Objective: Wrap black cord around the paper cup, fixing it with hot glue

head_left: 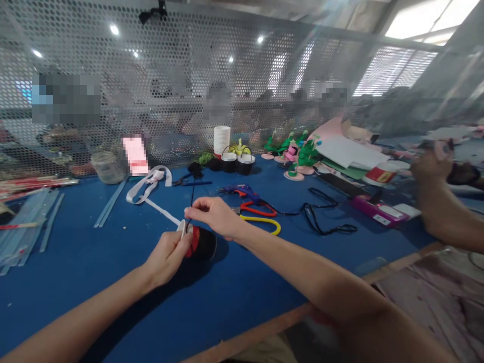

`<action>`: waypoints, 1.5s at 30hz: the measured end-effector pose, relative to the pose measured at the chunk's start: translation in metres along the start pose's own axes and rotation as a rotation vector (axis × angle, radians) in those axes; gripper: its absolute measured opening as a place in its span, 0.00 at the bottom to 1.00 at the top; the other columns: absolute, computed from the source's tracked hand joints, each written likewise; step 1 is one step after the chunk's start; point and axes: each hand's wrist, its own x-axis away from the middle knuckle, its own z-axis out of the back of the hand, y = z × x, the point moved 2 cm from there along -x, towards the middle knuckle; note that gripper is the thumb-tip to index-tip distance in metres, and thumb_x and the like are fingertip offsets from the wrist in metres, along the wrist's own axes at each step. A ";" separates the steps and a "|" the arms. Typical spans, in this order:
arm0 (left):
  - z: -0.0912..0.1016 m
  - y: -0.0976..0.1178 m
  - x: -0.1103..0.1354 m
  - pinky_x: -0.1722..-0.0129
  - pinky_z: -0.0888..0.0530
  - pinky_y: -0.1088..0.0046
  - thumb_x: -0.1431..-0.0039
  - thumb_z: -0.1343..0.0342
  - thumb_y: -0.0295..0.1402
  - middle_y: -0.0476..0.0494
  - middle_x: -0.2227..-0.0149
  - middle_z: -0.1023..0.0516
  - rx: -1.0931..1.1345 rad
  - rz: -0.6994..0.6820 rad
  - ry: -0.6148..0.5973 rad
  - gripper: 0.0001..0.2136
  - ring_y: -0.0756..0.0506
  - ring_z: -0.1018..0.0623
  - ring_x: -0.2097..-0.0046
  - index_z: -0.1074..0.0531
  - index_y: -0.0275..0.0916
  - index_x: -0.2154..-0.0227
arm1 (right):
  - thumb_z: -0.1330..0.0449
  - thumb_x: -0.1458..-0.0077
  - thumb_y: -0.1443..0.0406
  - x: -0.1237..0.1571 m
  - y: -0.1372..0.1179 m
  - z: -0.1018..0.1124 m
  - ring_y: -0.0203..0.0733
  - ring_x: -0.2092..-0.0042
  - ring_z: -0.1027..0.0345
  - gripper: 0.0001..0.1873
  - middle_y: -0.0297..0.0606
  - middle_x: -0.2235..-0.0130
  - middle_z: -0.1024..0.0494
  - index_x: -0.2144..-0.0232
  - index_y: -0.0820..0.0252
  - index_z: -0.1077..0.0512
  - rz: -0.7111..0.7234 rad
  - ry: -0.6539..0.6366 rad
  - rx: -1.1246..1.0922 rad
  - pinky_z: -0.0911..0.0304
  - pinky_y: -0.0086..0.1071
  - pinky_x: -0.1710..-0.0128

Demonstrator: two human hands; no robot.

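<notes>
A paper cup [204,245], black and red with a white rim, lies tipped over in front of me with its mouth toward the left. My left hand [169,256] is closed on its rim, thumb and fingers pinching the edge. Over the cup's mouth, my right hand [214,216] pinches a thin black wire [193,194]. One part of the wire runs down at the rim and another sticks up above the fingers. White ribbon [162,210] stretches from the cup's rim to a loose coil. The inside of the cup is mostly hidden.
Scissors [278,227] and a blue glue gun [242,191] with a black cable lie right of my hands. Behind stand small black buckets [245,164], stacked white cups [222,140] and green figures [306,154]. Glue sticks [22,237] lie left. Another person's arm [440,201] reaches in right.
</notes>
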 end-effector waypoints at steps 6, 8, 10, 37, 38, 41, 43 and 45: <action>0.001 -0.002 -0.003 0.81 0.47 0.78 0.50 0.58 0.41 0.56 0.85 0.45 0.281 0.274 -0.014 0.14 0.54 0.45 0.81 0.41 0.36 0.83 | 0.47 0.53 0.60 0.008 -0.011 0.022 0.29 0.77 0.41 0.11 0.32 0.78 0.30 0.80 0.62 0.38 0.071 0.122 -0.055 0.43 0.25 0.74; 0.000 -0.003 -0.004 0.82 0.47 0.79 0.52 0.56 0.40 0.56 0.85 0.43 0.376 0.326 -0.018 0.12 0.55 0.44 0.81 0.40 0.36 0.82 | 0.47 0.53 0.59 0.008 -0.011 0.026 0.29 0.76 0.40 0.12 0.32 0.78 0.31 0.80 0.61 0.38 0.099 0.134 -0.053 0.43 0.25 0.72; -0.002 -0.003 -0.003 0.82 0.46 0.80 0.53 0.54 0.39 0.56 0.85 0.42 0.436 0.367 -0.020 0.11 0.54 0.43 0.81 0.38 0.35 0.81 | 0.47 0.53 0.58 0.008 -0.010 0.028 0.31 0.74 0.38 0.12 0.32 0.77 0.31 0.79 0.61 0.38 0.125 0.138 -0.042 0.41 0.26 0.70; 0.004 0.007 0.003 0.79 0.45 0.78 0.49 0.58 0.39 0.53 0.83 0.45 0.294 0.138 -0.153 0.15 0.54 0.46 0.78 0.43 0.36 0.85 | 0.49 0.51 0.60 0.001 0.003 0.024 0.31 0.78 0.41 0.13 0.33 0.80 0.31 0.82 0.61 0.39 -0.015 0.107 0.232 0.45 0.26 0.76; 0.005 0.008 0.002 0.79 0.45 0.78 0.49 0.59 0.39 0.53 0.83 0.46 0.281 0.126 -0.150 0.15 0.54 0.47 0.78 0.44 0.36 0.85 | 0.49 0.51 0.60 0.001 0.003 0.024 0.31 0.78 0.41 0.13 0.33 0.80 0.31 0.82 0.61 0.39 -0.018 0.106 0.234 0.46 0.26 0.76; 0.006 0.011 0.002 0.79 0.44 0.78 0.49 0.60 0.39 0.53 0.83 0.47 0.228 0.078 -0.152 0.15 0.53 0.47 0.79 0.45 0.37 0.86 | 0.49 0.51 0.60 0.002 0.005 0.023 0.31 0.78 0.41 0.13 0.33 0.80 0.31 0.82 0.61 0.39 -0.037 0.100 0.229 0.46 0.25 0.76; 0.007 0.012 0.001 0.79 0.45 0.77 0.49 0.61 0.40 0.53 0.83 0.48 0.189 0.028 -0.160 0.16 0.53 0.48 0.79 0.47 0.37 0.86 | 0.49 0.51 0.60 0.002 0.005 0.021 0.31 0.78 0.41 0.13 0.33 0.80 0.31 0.82 0.61 0.38 -0.052 0.090 0.228 0.46 0.25 0.76; 0.008 0.012 0.001 0.80 0.46 0.77 0.48 0.61 0.39 0.54 0.84 0.48 0.163 -0.028 -0.154 0.16 0.54 0.48 0.80 0.47 0.38 0.87 | 0.49 0.51 0.61 0.002 0.005 0.019 0.31 0.78 0.41 0.12 0.33 0.80 0.30 0.82 0.61 0.38 -0.070 0.077 0.233 0.45 0.26 0.76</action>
